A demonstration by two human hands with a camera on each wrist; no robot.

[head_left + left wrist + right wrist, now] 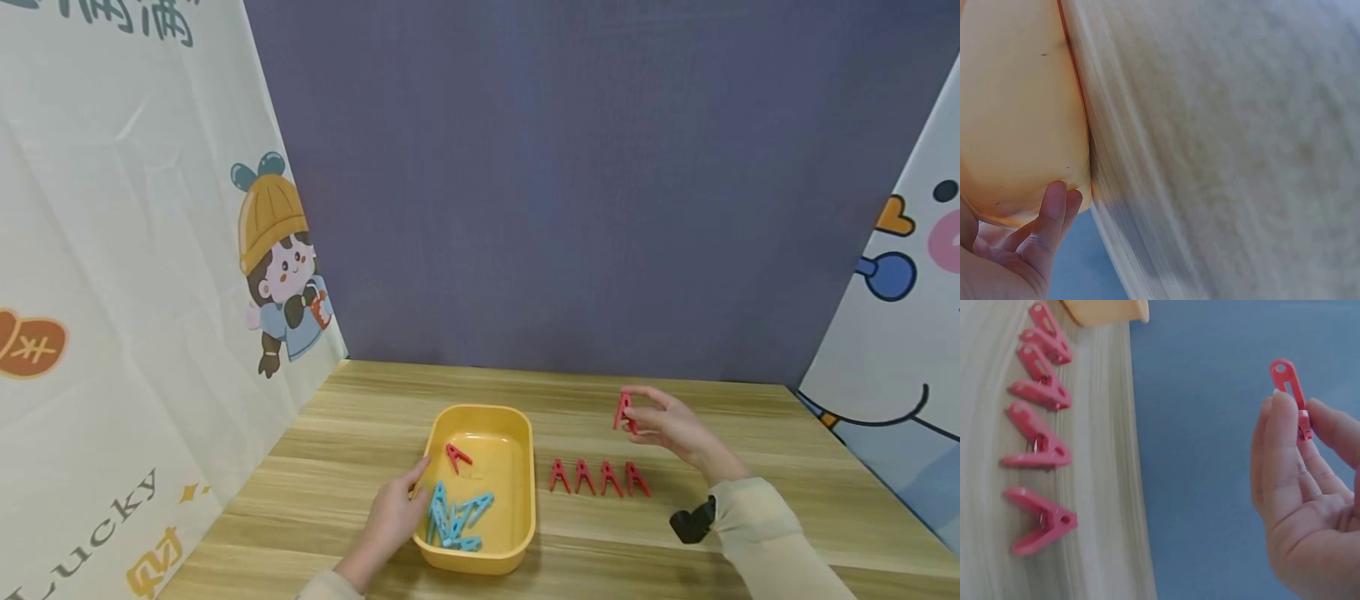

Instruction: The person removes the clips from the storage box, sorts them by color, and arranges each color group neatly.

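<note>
Between the thumb and fingers of my right hand is a red clothespin, held above the table. Four red clothespins stand in a row to the right of the yellow tray, among them the leftmost one and the rightmost one; the right wrist view shows them too, one nearest the bottom. My left hand grips the left side of the yellow tray. Inside the tray lie one red clothespin and several blue clothespins in a pile.
The wooden table reaches back to a dark blue-grey cloth. Printed white cloths hang at the left and right. A black object is at the right wrist.
</note>
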